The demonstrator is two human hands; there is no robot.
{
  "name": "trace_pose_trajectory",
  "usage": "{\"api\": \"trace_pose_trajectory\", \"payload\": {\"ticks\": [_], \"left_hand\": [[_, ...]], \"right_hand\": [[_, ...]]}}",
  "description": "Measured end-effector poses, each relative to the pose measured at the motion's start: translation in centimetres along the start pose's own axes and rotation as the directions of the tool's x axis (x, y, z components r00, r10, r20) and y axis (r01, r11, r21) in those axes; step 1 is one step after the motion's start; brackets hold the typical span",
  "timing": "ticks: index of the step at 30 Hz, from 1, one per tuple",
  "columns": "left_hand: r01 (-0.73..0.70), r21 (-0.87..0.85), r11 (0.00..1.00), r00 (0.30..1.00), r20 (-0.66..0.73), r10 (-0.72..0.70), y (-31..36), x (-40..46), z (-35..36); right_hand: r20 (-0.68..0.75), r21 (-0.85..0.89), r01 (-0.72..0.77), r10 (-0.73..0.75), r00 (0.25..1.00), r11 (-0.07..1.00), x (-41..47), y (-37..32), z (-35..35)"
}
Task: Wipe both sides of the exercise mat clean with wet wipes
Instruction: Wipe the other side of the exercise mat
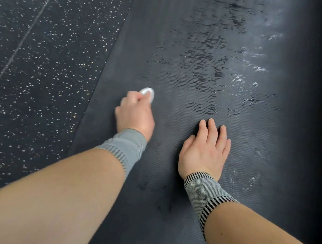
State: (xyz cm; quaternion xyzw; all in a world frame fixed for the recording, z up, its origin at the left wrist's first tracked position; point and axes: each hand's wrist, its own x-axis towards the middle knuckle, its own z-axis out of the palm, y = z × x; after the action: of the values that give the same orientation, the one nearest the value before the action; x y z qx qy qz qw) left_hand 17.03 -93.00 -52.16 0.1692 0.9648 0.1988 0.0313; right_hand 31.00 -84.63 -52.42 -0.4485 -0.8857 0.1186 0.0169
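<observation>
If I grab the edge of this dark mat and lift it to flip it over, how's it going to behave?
The mat will probably be floppy: it lies flat on the speckled floor and looks thin. The wet streaks may make it slippery, though its ribbed texture should help grip. It is probably light for its size.

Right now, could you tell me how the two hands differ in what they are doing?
The left hand is curled round a white wet wipe; the right hand holds nothing. The left looks motion-blurred; the right lies flat and sharp. Both rest on the exercise mat and wear grey wrist sleeves.
</observation>
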Motion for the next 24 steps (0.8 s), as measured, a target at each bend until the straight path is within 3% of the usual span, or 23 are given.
{"api": "trace_pose_trajectory", "payload": {"ticks": [2, 4, 7, 10, 15, 20, 24], "left_hand": [[0.159, 0.015, 0.987, 0.987, -0.026, -0.158, -1.1, 0.6, -0.3], [0.168, -0.068, 0.983, 0.986, 0.003, -0.168, 0.3, 0.0, -0.1], [-0.04, -0.173, 0.984, 0.998, 0.03, 0.046, 3.7, -2.8, 0.8], [-0.057, -0.216, 0.975, 0.998, 0.002, 0.059, 4.3, -4.1, 1.4], [-0.25, -0.049, 0.967, 0.967, 0.029, 0.252, 4.1, -5.1, 1.6], [-0.309, -0.018, 0.951, 0.951, 0.013, 0.31, 3.8, -5.1, 2.2], [-0.269, -0.075, 0.96, 0.963, -0.056, 0.265, 3.8, -4.8, 2.7]], "right_hand": [[0.011, -0.006, 0.0, 0.0, 1.0, 1.0, 0.0, 0.1, 0.1], [0.01, 0.004, -0.005, 0.005, 1.0, 1.0, 0.0, 0.1, 0.0], [0.004, 0.018, -0.003, 0.003, 1.0, 1.0, 0.0, 0.0, -0.1], [0.006, 0.025, 0.001, -0.001, 1.0, 1.0, 0.0, 0.1, -0.1], [0.023, 0.071, 0.007, -0.009, 1.0, 0.997, 0.1, 0.2, -0.1], [-0.068, 0.279, -0.009, 0.03, 0.997, 0.96, 0.2, 0.5, -1.1], [-0.144, 0.352, 0.141, -0.095, 0.985, 0.925, 2.3, -1.4, -1.4]]}}
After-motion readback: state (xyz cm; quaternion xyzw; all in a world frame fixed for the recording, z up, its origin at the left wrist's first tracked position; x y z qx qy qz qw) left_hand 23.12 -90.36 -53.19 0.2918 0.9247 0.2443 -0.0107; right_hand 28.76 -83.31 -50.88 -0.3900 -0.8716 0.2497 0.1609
